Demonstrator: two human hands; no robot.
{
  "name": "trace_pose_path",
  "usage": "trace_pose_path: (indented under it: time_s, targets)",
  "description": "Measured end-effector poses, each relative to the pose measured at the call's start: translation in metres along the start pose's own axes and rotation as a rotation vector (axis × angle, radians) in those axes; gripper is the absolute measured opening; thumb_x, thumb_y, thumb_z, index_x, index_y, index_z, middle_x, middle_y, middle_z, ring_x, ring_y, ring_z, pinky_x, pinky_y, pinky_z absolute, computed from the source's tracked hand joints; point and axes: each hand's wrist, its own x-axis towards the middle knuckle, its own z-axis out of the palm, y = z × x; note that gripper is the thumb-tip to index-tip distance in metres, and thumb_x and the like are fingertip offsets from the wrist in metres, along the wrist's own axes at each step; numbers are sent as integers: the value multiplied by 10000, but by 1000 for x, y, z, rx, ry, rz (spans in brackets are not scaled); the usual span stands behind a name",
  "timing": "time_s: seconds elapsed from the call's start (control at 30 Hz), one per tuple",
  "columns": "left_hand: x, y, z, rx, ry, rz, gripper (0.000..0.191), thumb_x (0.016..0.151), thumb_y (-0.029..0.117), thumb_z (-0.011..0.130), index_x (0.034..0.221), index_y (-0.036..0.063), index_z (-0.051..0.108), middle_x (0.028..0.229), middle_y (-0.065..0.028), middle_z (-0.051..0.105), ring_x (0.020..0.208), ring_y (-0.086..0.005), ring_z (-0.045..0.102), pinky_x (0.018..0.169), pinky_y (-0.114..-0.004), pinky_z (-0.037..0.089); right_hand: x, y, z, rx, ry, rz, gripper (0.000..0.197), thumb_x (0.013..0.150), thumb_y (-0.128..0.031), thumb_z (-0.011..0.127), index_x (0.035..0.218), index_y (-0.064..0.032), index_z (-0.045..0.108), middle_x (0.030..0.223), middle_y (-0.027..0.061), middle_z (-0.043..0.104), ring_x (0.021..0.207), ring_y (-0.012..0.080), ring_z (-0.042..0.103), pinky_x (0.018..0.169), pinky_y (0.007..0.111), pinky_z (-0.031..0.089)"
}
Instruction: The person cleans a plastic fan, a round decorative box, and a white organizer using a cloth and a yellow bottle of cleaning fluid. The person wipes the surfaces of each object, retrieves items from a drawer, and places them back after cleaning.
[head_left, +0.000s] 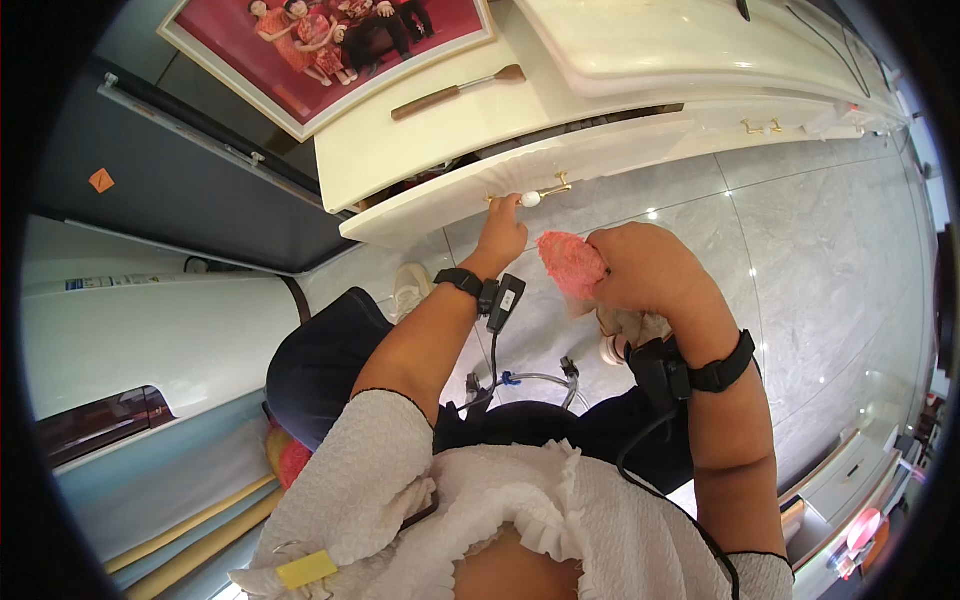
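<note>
My left hand (504, 234) grips one end of the gold-and-white handle (531, 199) on the front of a cream drawer (442, 199), which stands slightly out from its cabinet. Dark contents show through the gap. To the right, above the tiled floor, my right hand (649, 266) holds a bunched pink cloth (571, 262); a paler, brownish piece of cloth (634, 324) hangs below the same hand. On the cabinet top (360, 165) lies a brush with a wooden handle (427, 102), its bristles pointing right.
A framed photograph of people (390, 64) rests on the cabinet's left part. A glossy cream raised piece (675, 45) stands at the right. Left are a dark panel (187, 195) and a white appliance (165, 330). Metal legs with casters (540, 377) stand below me; cables run from both wrist straps.
</note>
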Motion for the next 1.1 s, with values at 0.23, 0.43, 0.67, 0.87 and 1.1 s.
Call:
trace_pose_path:
  time_s: [0.23, 0.43, 0.67, 0.87, 1.1]
  targets:
    - [-19, 21, 2, -8, -1, -97, 472, 733, -35, 509, 1196, 43, 463, 1170, -226, 458, 1082, -415, 475, 909, -442, 429, -2, 2, 3, -14, -41, 30, 235, 640, -217, 654, 808, -53, 650, 775, 170, 640, 763, 364, 607, 685, 422, 485]
    - [-58, 34, 13, -86, 60, -81, 456, 739, -60, 498, 1185, 30, 473, 1173, -228, 451, 1093, -408, 470, 919, -432, 428, 2, 1, 5, 1, -7, 2, 234, 646, -221, 654, 807, -52, 652, 786, 171, 641, 771, 366, 605, 691, 421, 484]
    - [-82, 37, 27, -174, 28, -90, 419, 762, -23, 527, 1177, 5, 472, 1182, -220, 460, 1112, -382, 476, 923, -414, 423, 3, -1, 7, 27, -5, 24, 243, 643, -225, 652, 817, -56, 655, 788, 178, 641, 775, 366, 610, 695, 415, 489]
    - [-82, 37, 17, -261, -106, -157, 499, 797, 7, 565, 1275, 3, 422, 1286, -221, 417, 1080, -346, 544, 914, -376, 459, -1, 8, 5, 1, -11, 59, 284, 626, -228, 656, 838, -39, 654, 823, 185, 645, 799, 361, 614, 708, 411, 488]
    - [-88, 41, 2, -389, -76, -128, 425, 793, 8, 561, 1213, 35, 506, 1228, -170, 471, 944, -244, 609, 761, -322, 513, -8, 71, -30, 390, 347, 292, 303, 668, -141, 656, 938, -5, 649, 839, 100, 676, 781, 200, 638, 718, 318, 497]
